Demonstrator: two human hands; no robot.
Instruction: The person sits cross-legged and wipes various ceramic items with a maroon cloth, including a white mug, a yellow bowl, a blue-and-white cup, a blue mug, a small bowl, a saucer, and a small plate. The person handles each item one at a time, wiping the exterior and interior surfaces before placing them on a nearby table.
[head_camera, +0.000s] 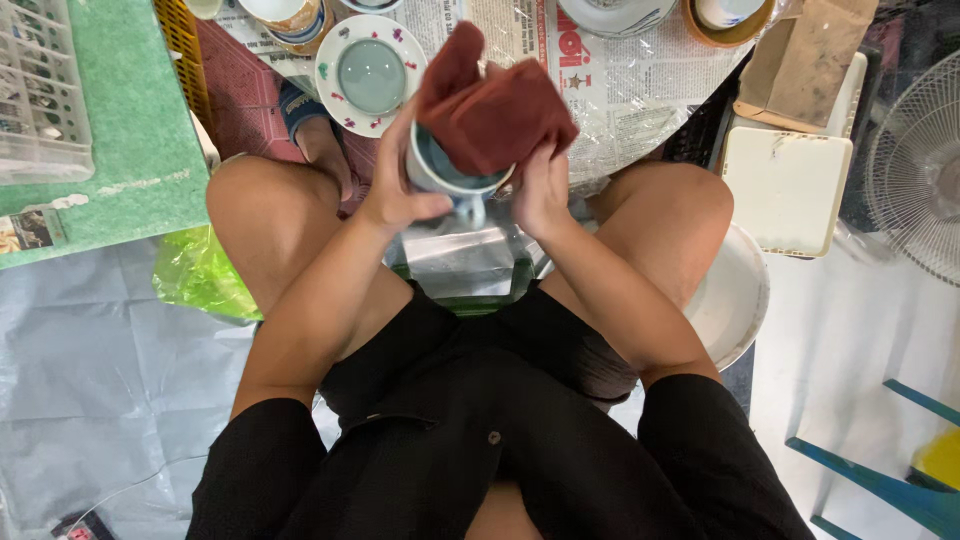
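Seated person, head view looking down between the knees. Left hand (395, 195) wraps the white cup (440, 172) from its left side, fingers (428, 205) curled closed around the wall, thumb across the front near the base. Right hand (540, 190) is closed on a rust-red cloth (495, 110), which is bunched and pushed into the cup's mouth from above and to the right; the fingers are mostly hidden under the cloth, only knuckles and the heel of the hand show. Key relation: the cup sits between the two hands, touching both, with its open mouth tilted up and away from the body toward the cloth, so the cup's axis runs roughly from the left palm up toward the right-hand side. Cup interior shows blue-grey just under the cloth edge. A small handle or foot (470, 208) pokes down below the cup, between the two thumbs; cannot tell which it is. Left hand is the holder, right hand is the one nearer the rim. Beyond the fingers, farther from the body: a white saucer with coloured floral rim (345, 45) on newspaper (640, 90), just up-left of the left hand. More bowls at the top edge, partly cropped. Well right of the right hand: a cream square lid or tray (785, 185) and a white basin rim (745, 300).
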